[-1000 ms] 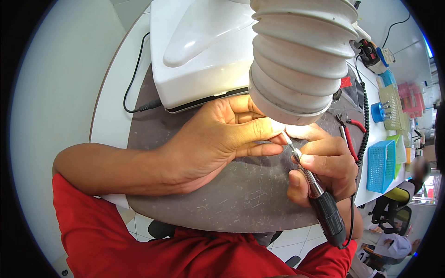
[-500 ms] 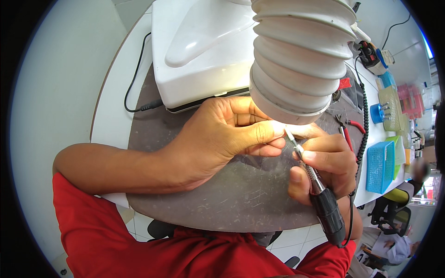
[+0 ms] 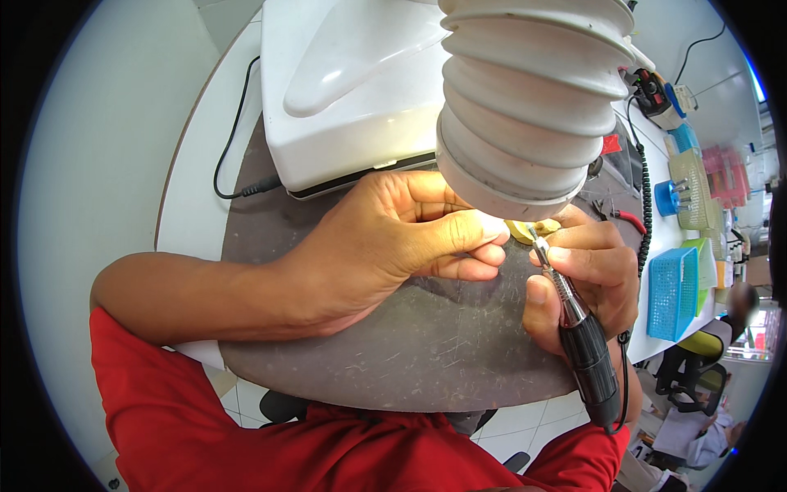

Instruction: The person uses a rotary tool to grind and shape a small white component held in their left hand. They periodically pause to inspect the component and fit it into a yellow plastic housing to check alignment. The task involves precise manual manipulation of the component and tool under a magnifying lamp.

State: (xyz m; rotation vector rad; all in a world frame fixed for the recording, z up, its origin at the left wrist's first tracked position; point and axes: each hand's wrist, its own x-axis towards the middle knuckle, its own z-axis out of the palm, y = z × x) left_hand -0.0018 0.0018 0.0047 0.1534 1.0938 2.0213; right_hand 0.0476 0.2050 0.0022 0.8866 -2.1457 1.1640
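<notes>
Under the ribbed white hose (image 3: 525, 98), at two o'clock on the dark mat (image 3: 410, 344), the left hand (image 3: 385, 242) pinches a small yellow piece (image 3: 533, 230). The right hand (image 3: 586, 275) grips a rotary handpiece (image 3: 574, 328), tip touching it: grinding underway; next calls for steadiness.

A white tabletop (image 3: 197, 164) carried a dark grey mat (image 3: 410, 344). Pale floor tiles (image 3: 557, 422) showed near, and a blue basket (image 3: 672, 291) stood to the right.
</notes>
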